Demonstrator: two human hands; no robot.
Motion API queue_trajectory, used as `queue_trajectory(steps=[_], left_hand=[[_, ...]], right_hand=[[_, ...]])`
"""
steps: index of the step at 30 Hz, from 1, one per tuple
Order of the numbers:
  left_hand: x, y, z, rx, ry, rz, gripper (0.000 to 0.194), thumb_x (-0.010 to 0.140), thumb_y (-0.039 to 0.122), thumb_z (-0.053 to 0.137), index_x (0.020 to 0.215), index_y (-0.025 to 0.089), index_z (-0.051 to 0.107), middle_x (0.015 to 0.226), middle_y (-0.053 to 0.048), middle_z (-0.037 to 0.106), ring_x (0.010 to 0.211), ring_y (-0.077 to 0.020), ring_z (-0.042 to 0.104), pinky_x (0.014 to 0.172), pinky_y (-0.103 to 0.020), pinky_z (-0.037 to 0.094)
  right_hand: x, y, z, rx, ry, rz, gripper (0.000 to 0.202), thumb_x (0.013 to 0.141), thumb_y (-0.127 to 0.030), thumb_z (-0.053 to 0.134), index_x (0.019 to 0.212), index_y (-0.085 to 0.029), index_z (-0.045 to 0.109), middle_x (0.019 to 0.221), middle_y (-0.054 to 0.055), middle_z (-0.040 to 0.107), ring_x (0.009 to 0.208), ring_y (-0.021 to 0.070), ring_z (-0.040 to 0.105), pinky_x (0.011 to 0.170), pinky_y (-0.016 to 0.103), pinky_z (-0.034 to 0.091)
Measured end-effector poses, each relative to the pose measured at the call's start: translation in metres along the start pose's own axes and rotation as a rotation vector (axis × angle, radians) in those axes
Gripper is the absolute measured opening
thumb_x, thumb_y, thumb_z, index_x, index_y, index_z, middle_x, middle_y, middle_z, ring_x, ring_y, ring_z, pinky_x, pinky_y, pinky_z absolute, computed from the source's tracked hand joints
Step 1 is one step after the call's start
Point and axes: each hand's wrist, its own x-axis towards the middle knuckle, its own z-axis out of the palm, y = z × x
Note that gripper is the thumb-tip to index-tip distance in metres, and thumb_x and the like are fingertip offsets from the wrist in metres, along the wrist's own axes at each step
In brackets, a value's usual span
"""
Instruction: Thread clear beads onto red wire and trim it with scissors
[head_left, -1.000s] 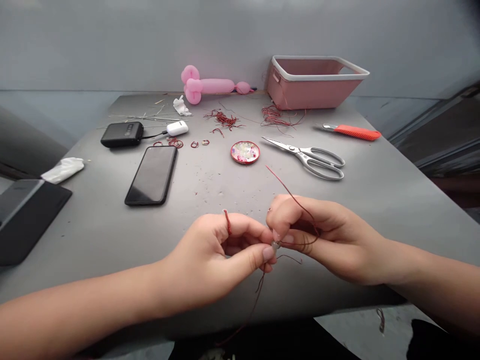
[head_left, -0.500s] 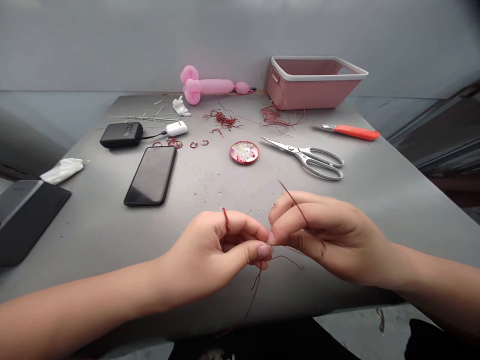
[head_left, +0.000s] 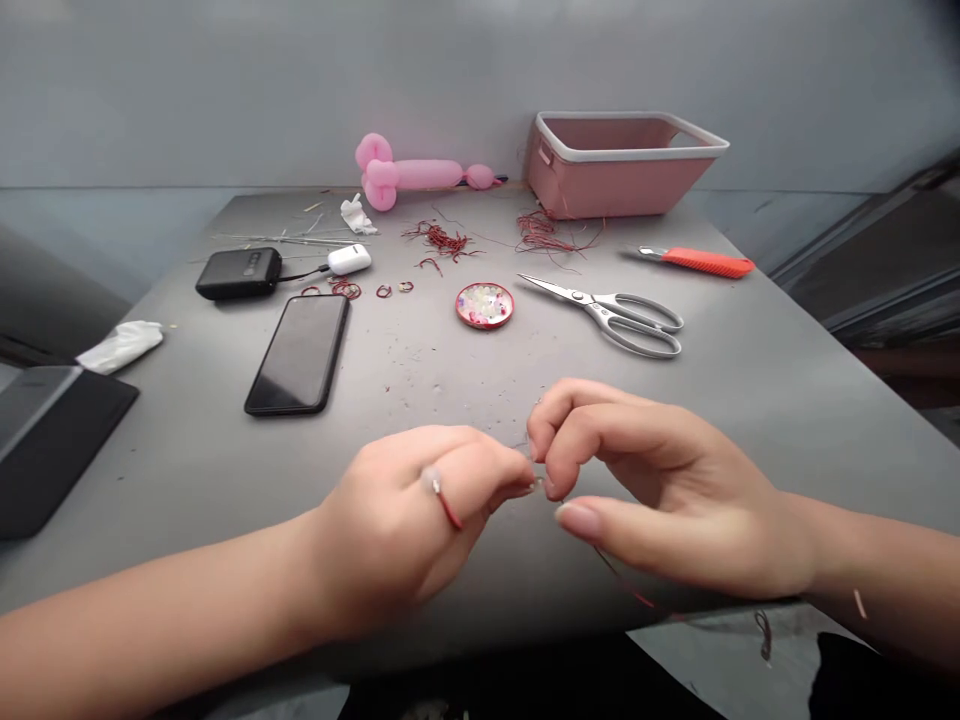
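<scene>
My left hand [head_left: 420,515] is turned back-up over the table's front part, its fingertips pinched on a tiny piece at the end of a thin red wire. A red ring with a pale bead [head_left: 448,505] sits on one of its fingers. Close against those fingertips is my right hand [head_left: 667,490], its fingers curled and its thumb apart from them; whether it touches the piece is hard to tell. The red wire [head_left: 637,595] trails below my right thumb. Beyond the hands lie a round dish of beads [head_left: 485,306] and scissors [head_left: 615,315].
A phone [head_left: 298,353], a black power bank [head_left: 238,273] and a white case [head_left: 349,260] lie left. Behind are red wire pieces [head_left: 444,240], a pink balloon [head_left: 427,174] and a pink basket [head_left: 619,185]. An orange cutter [head_left: 705,262] lies right.
My left hand has rolled over, showing its back and the ring's bead. My right thumb has moved away from its fingers, and the wire ends now hang to the right, below that hand.
</scene>
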Motion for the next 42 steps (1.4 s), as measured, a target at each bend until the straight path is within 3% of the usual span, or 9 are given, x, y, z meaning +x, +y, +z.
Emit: queue_trajectory(steps=[3, 5, 11, 20, 24, 27, 30, 35, 42], left_hand=[[-0.003, -0.002, -0.001, 0.116, 0.034, 0.201, 0.024, 0.086, -0.001, 0.053, 0.097, 0.016, 0.064, 0.09, -0.004, 0.075, 0.084, -0.0135, 0.071, 0.077, -0.019, 0.056], [-0.004, -0.004, -0.001, 0.101, 0.05, 0.241, 0.025, 0.086, -0.001, 0.053, 0.102, 0.015, 0.064, 0.093, -0.005, 0.075, 0.087, -0.014, 0.071, 0.081, -0.02, 0.056], [-0.004, -0.007, 0.0, 0.119, 0.099, 0.074, 0.028, 0.086, 0.0, 0.054, 0.1, 0.022, 0.064, 0.094, 0.0, 0.075, 0.081, -0.0108, 0.07, 0.076, -0.019, 0.056], [0.004, -0.01, 0.003, 0.03, 0.054, 0.046, 0.018, 0.087, 0.003, 0.058, 0.098, 0.016, 0.063, 0.084, -0.002, 0.074, 0.075, -0.0099, 0.069, 0.072, -0.019, 0.054], [0.004, -0.011, 0.002, 0.064, 0.019, 0.002, 0.014, 0.087, 0.006, 0.061, 0.095, 0.015, 0.066, 0.079, -0.002, 0.073, 0.071, -0.0101, 0.068, 0.068, -0.018, 0.053], [0.003, -0.011, 0.003, 0.111, -0.006, -0.013, 0.013, 0.089, 0.008, 0.059, 0.095, 0.016, 0.067, 0.076, -0.002, 0.071, 0.067, -0.0106, 0.065, 0.065, -0.02, 0.053], [0.002, -0.013, 0.005, 0.158, -0.001, -0.007, 0.012, 0.09, 0.013, 0.058, 0.094, 0.017, 0.068, 0.073, -0.001, 0.07, 0.063, -0.0111, 0.063, 0.061, -0.022, 0.051], [0.003, -0.016, 0.008, 0.119, 0.035, -0.026, 0.01, 0.088, 0.014, 0.062, 0.095, 0.019, 0.068, 0.075, -0.001, 0.073, 0.064, -0.0116, 0.066, 0.062, -0.021, 0.053], [0.006, -0.012, 0.005, -0.052, -0.067, -0.244, 0.011, 0.087, 0.011, 0.061, 0.084, 0.017, 0.068, 0.077, 0.003, 0.074, 0.069, -0.0089, 0.067, 0.066, -0.017, 0.052]], right_hand=[[-0.003, 0.002, 0.007, -0.01, 0.018, 0.021, 0.015, 0.08, -0.009, 0.061, 0.086, -0.021, 0.055, 0.089, 0.001, 0.057, 0.082, 0.0127, 0.057, 0.075, 0.028, 0.053], [-0.003, 0.004, 0.009, -0.008, 0.031, -0.005, 0.018, 0.081, -0.008, 0.061, 0.092, -0.021, 0.054, 0.092, 0.002, 0.057, 0.085, 0.0137, 0.058, 0.076, 0.029, 0.054], [0.001, 0.011, 0.003, -0.169, 0.093, -0.149, 0.014, 0.084, -0.014, 0.067, 0.095, -0.019, 0.061, 0.096, 0.005, 0.06, 0.085, 0.0128, 0.061, 0.074, 0.027, 0.057], [0.002, 0.01, -0.001, -0.329, 0.093, -0.172, 0.007, 0.086, -0.014, 0.065, 0.089, -0.021, 0.064, 0.095, 0.003, 0.062, 0.076, 0.01, 0.063, 0.063, 0.022, 0.06], [0.001, 0.012, 0.001, -0.389, 0.168, -0.095, 0.004, 0.086, -0.02, 0.066, 0.084, -0.019, 0.064, 0.084, 0.003, 0.064, 0.066, 0.0104, 0.063, 0.056, 0.022, 0.055], [0.001, 0.014, 0.001, -0.427, 0.079, 0.017, 0.01, 0.087, -0.025, 0.065, 0.078, -0.02, 0.064, 0.064, -0.002, 0.065, 0.052, 0.0091, 0.059, 0.048, 0.021, 0.047], [0.001, 0.015, 0.003, -0.459, 0.033, 0.035, 0.009, 0.089, -0.018, 0.059, 0.082, -0.02, 0.065, 0.067, -0.002, 0.068, 0.054, 0.0095, 0.06, 0.051, 0.022, 0.046], [-0.002, 0.016, 0.009, -0.526, 0.127, -0.138, 0.014, 0.091, -0.012, 0.051, 0.092, -0.02, 0.062, 0.077, 0.002, 0.067, 0.065, 0.0127, 0.062, 0.058, 0.025, 0.049], [-0.009, 0.017, 0.014, -0.684, 0.187, -0.35, 0.023, 0.09, -0.003, 0.053, 0.104, -0.019, 0.061, 0.077, 0.005, 0.066, 0.069, 0.0154, 0.063, 0.06, 0.028, 0.051]])
